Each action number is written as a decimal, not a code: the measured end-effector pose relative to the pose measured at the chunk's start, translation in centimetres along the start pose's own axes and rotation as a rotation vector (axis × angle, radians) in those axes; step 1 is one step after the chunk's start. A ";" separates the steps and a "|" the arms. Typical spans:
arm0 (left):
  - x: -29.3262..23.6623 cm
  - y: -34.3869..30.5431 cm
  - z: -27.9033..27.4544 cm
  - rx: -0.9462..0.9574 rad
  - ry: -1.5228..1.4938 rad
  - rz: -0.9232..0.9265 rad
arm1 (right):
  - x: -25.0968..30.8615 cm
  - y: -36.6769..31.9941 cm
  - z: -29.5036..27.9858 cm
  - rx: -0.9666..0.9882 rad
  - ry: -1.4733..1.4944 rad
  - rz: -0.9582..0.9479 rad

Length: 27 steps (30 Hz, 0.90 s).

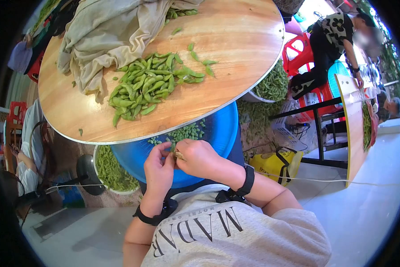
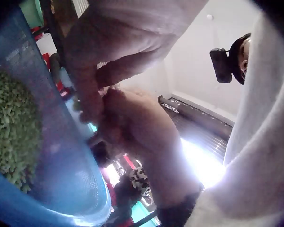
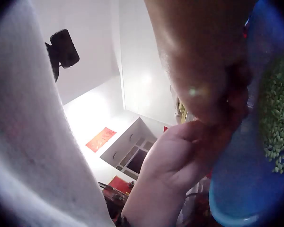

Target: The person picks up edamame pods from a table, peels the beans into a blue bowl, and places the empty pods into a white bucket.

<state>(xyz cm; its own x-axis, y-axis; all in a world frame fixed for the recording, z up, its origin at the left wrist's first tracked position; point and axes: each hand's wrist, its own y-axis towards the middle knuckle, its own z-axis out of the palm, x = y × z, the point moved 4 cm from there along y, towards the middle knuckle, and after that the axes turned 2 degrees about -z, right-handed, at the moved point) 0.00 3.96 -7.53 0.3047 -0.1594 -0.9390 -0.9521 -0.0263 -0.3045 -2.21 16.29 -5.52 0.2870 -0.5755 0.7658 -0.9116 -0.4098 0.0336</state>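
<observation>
Over a blue basin (image 1: 229,142), both hands meet fingertip to fingertip. My left hand (image 1: 158,171) pinches a green edamame pod (image 1: 173,146) between thumb and fingers. Its other end is at the fingers of my right hand (image 1: 197,158), which are curled in, with pale yellowish pod pieces (image 1: 179,155) showing among them. Shelled green beans (image 1: 186,132) lie in the basin below; the left wrist view shows a thick layer of these beans (image 2: 12,127). Both wrist views show the hands dark and blurred, with the pod hidden there.
A round wooden table (image 1: 235,49) overhangs the basin, bearing a pile of edamame pods (image 1: 144,84) and a crumpled cloth (image 1: 111,35). Tubs of pods (image 1: 113,171) and pods (image 1: 273,84) flank the basin. A yellow bag (image 1: 275,164) lies right; another person (image 1: 329,44) works at a farther table.
</observation>
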 end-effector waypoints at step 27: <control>-8.8 0.5 0.1 0.035 -0.364 0.030 | 0.5 3.1 -9.3 0.050 0.809 0.227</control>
<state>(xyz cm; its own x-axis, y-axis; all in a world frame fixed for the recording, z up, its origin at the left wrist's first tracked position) -3.18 5.46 0.53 0.2711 0.2026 -0.9410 -0.9613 0.0077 -0.2753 -7.62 21.33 0.96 -0.2188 0.0289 0.9753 -0.9022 -0.3866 -0.1910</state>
